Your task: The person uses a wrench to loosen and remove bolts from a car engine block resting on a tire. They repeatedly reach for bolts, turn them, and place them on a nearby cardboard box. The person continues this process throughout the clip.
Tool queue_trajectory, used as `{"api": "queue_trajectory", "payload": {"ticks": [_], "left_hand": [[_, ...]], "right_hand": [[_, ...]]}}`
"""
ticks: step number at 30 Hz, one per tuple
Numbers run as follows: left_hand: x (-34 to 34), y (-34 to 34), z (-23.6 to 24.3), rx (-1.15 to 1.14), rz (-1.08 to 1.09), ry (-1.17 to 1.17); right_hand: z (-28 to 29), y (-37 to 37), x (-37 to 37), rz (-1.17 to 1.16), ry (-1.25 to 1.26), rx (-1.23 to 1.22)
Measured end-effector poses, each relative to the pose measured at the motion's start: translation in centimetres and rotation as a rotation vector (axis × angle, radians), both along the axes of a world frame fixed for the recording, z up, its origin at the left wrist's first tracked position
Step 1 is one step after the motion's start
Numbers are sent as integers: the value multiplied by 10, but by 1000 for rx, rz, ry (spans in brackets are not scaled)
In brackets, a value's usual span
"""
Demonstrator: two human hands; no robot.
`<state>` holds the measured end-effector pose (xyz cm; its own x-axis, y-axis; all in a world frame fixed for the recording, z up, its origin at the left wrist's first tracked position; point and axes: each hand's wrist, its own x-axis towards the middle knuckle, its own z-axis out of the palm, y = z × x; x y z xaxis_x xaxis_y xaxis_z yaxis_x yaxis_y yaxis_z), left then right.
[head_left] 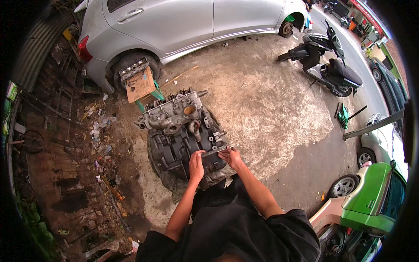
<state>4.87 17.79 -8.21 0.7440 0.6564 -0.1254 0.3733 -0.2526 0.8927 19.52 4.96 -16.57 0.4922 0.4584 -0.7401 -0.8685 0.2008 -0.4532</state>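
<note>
An engine block (172, 150) lies in front of me on a dark, dirty cloth or mat. A slim metal bar (214, 151) spans the gap between my two hands, just above the block's near side. My right hand (232, 158) pinches its right end with thumb and fingers. At the other end, the fingertips of my left hand (196, 166) close on the bar; its grip is partly hidden. Beyond the bar, several small metal parts (214, 139) sit on the block. A greasy metal casting (168, 115) with round ports rests at the block's far side.
A green stool (156, 91) with cardboard (139, 85) and another metal engine part (134, 68) stands by the silver car (183, 26). Litter (100, 131) lines the left side. A black scooter (327, 65), green jack (343, 115) and green vehicle (366, 205) stand right.
</note>
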Motion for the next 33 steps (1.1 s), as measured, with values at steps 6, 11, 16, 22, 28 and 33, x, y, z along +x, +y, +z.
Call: {"api": "queue_trajectory", "payload": {"ticks": [6,11,16,22,28,33], "left_hand": [[-1,0,-3,-11,16,-4],[-1,1,-3,19,10,-35],[-1,1,-1,18,10,-19],[-1,0,2,1,16,-15],[1,-3,4,70,32,-66],[1,-3,3,46,35,-61]], "right_hand": [[8,2,-4,-38,20,12],[3,4,-3,-68,53,27],[6,3,-3,-42,6,-7],[8,2,-5,-68,-56,-3],[4,1,2,-52,7,38],[12,4,-19,-135,-276,-22]]}}
